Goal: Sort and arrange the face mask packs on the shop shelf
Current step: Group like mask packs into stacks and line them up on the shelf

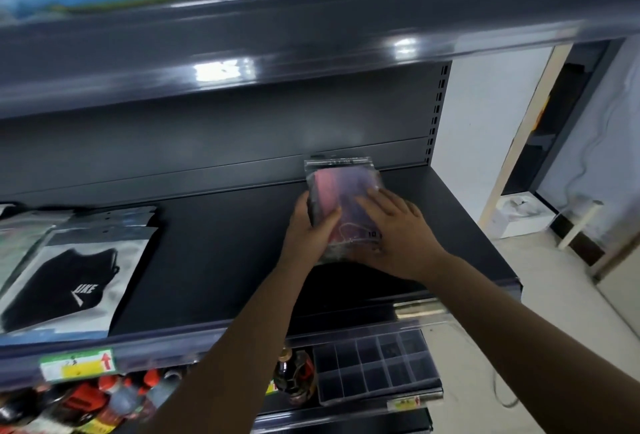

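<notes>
Fingers (372,203) of right hand (398,236) flat on mask pack (337,191), left hand (308,229) gripping its edge

White letters "UKE" on the black mask pack (65,281); other print blurred.

Pink and purple mask pack (341,205), dark grey shelf (214,246), black mask pack (65,281).

Dark shelf (221,260) — black-mask packs (65,281) left, pink mask pack (341,191) right
</notes>
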Motion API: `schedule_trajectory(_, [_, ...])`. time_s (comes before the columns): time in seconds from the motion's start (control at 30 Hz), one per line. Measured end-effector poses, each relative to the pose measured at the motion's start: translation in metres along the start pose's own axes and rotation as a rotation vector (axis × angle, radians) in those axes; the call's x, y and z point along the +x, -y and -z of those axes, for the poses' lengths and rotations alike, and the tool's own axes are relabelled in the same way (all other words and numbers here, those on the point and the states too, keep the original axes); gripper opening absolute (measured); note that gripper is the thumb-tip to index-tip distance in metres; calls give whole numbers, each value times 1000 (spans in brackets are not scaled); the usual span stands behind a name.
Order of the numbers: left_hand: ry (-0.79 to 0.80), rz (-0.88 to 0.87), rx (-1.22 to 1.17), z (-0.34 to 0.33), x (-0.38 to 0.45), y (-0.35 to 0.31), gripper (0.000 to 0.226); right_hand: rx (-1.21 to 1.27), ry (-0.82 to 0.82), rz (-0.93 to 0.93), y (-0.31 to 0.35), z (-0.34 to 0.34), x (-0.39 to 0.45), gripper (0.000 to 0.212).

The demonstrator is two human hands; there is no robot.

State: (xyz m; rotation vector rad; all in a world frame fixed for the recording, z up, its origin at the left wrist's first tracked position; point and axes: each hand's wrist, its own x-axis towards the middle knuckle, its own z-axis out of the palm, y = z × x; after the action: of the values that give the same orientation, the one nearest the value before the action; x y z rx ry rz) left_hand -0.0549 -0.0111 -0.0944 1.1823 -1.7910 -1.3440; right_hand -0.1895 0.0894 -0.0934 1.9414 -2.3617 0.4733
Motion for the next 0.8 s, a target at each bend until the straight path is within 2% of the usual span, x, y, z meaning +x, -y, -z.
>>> schedule_trajectory(0.1, [56,59,-117,-7,-16,4,45,-173,80,114,4,-12,-7,93])
schedule_trajectory(0.23, [64,60,-115,-15,-19,2,50,-194,62,95,6,-11,-1,85])
schedule_trajectory(0.37, [37,5,-63,-4,-29,-5,53,-189,53,79,10,-6,1,89])
schedule_trajectory(0.53, [-168,-147,115,59,-40,9,82,-116,-87,190,59,6,8,76])
schedule_trajectory(0.67, [-364,-181,196,141,-52,23,75,-15,-142,258,124,4,23,66])
schedule_trajectory(0.73, [-426,-163,304,179,-57,34,79,86,-104,269,159,-2,29,66])
schedule_trajectory(0.8, [-453,-84,401,212,-64,45,68,154,-38,263,192,-12,36,66])
